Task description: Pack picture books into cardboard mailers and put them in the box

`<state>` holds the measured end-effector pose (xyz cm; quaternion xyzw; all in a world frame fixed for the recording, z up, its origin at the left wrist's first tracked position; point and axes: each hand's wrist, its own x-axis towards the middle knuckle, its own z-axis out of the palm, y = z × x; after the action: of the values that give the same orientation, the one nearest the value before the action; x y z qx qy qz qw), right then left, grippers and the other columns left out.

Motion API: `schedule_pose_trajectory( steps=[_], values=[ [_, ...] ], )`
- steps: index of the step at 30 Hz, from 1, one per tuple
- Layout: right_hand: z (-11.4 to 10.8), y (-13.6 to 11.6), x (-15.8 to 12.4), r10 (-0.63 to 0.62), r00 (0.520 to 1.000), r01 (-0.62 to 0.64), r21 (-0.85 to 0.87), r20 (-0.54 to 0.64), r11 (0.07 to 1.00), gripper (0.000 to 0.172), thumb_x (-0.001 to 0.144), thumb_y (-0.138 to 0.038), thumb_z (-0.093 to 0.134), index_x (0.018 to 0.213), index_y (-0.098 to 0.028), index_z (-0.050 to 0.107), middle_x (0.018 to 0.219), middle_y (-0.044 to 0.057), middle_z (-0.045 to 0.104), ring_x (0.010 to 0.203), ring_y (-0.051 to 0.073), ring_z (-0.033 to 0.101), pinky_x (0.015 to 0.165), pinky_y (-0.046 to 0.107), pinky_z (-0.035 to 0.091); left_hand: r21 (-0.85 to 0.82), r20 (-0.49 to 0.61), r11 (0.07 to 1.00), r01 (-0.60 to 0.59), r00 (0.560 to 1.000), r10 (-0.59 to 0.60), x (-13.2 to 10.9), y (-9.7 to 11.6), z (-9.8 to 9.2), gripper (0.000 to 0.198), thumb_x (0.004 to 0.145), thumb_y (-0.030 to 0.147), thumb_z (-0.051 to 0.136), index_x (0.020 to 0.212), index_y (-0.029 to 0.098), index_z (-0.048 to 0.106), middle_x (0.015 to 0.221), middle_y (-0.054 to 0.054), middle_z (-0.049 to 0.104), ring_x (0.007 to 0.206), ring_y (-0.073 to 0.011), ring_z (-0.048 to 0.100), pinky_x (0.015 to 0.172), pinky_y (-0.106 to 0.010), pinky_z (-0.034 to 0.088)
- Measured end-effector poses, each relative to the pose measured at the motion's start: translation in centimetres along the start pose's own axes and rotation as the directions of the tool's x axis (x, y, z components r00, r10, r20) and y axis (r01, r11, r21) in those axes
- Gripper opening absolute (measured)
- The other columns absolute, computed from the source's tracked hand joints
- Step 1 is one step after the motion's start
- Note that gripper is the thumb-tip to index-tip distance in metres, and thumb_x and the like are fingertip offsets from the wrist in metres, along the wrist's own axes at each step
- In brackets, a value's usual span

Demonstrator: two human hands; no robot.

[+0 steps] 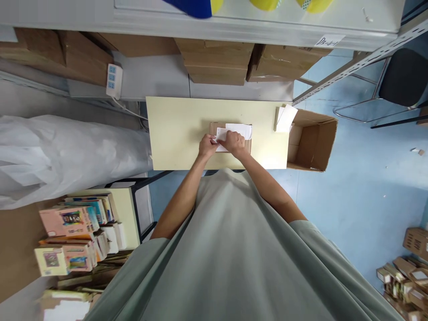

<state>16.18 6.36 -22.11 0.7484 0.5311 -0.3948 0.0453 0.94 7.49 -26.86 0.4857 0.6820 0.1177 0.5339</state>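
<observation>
A small brown cardboard box (248,146) lies flat on the pale yellow table (177,133). A white label (242,129) covers part of its top. Nearer the left side, a smaller white slip of paper (221,133) lies over the box, between my two hands. My left hand (207,146) is closed in a pinch at the slip's left edge, by the box's near left corner. Curled over the top of the box, my right hand (233,141) has its thumb and fingers closed at the slip. The fingertips are partly hidden.
White papers (286,118) lie at the table's right end, beside an open cardboard box (310,140). Behind the table stands a shelf (234,91) with cartons and a power strip (114,81). A large white wrapped bundle (73,156) and stacked books (76,227) are on the left.
</observation>
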Motion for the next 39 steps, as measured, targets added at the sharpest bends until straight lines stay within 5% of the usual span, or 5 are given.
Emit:
schedule_pose_trajectory(
  steps=[8,14,25,34,39],
  values=[
    [-1.8,4.5,-2.8,0.113,0.991,-0.121,0.107,0.077,0.987,0.027,0.110,-0.046,0.072,0.109,-0.020,0.080,0.109,0.014,0.088,0.116,0.030,0.082,0.106,0.041,0.061,0.011,-0.004,0.999,0.034,0.999,-0.034,-0.2,0.4,-0.6,0.043,0.065,0.003,0.079,0.101,0.022,0.066,0.082,0.006,0.061,0.079,-0.0163,0.063,0.080,-0.030,0.052],
    [-3.1,9.5,-4.7,0.135,0.988,-0.146,0.189,0.070,0.971,0.035,0.113,-0.039,0.065,0.083,-0.023,0.077,0.086,0.008,0.086,0.099,0.025,0.083,0.098,0.036,0.061,0.043,-0.031,0.998,0.043,0.999,-0.042,-0.5,1.1,-0.8,0.042,0.063,0.006,0.078,0.100,0.022,0.066,0.081,0.005,0.062,0.082,-0.0172,0.065,0.084,-0.031,0.054],
    [-4.9,8.7,1.0,0.109,0.994,-0.101,0.286,-0.013,0.953,0.028,0.116,-0.039,0.061,0.113,-0.017,0.078,0.089,0.012,0.085,0.112,0.031,0.080,0.105,0.043,0.061,0.089,-0.094,0.994,0.063,0.994,-0.055,-0.2,1.0,-0.4,0.045,0.062,0.003,0.078,0.103,0.020,0.070,0.086,0.001,0.069,0.086,-0.0191,0.070,0.094,-0.036,0.061],
    [-2.6,10.4,-3.2,0.132,0.991,-0.127,0.150,-0.027,0.981,0.033,0.106,-0.051,0.075,0.114,-0.019,0.079,0.128,0.019,0.084,0.127,0.037,0.078,0.108,0.047,0.061,0.023,-0.256,0.998,0.063,0.965,-0.055,-0.5,-0.3,0.9,0.048,0.068,0.007,0.082,0.111,0.021,0.067,0.090,0.003,0.064,0.093,-0.0198,0.072,0.097,-0.034,0.060],
    [-0.5,11.4,-5.2,0.263,0.958,-0.234,0.221,-0.112,0.947,0.054,0.104,-0.062,0.078,0.133,-0.018,0.068,0.138,0.021,0.079,0.134,0.037,0.075,0.111,0.047,0.060,-0.027,-0.316,0.992,0.122,0.941,-0.124,-1.3,-1.5,1.3,0.068,0.072,0.020,0.094,0.131,0.018,0.061,0.133,-0.014,0.069,0.121,-0.0279,0.075,0.112,-0.040,0.059]
  ],
)
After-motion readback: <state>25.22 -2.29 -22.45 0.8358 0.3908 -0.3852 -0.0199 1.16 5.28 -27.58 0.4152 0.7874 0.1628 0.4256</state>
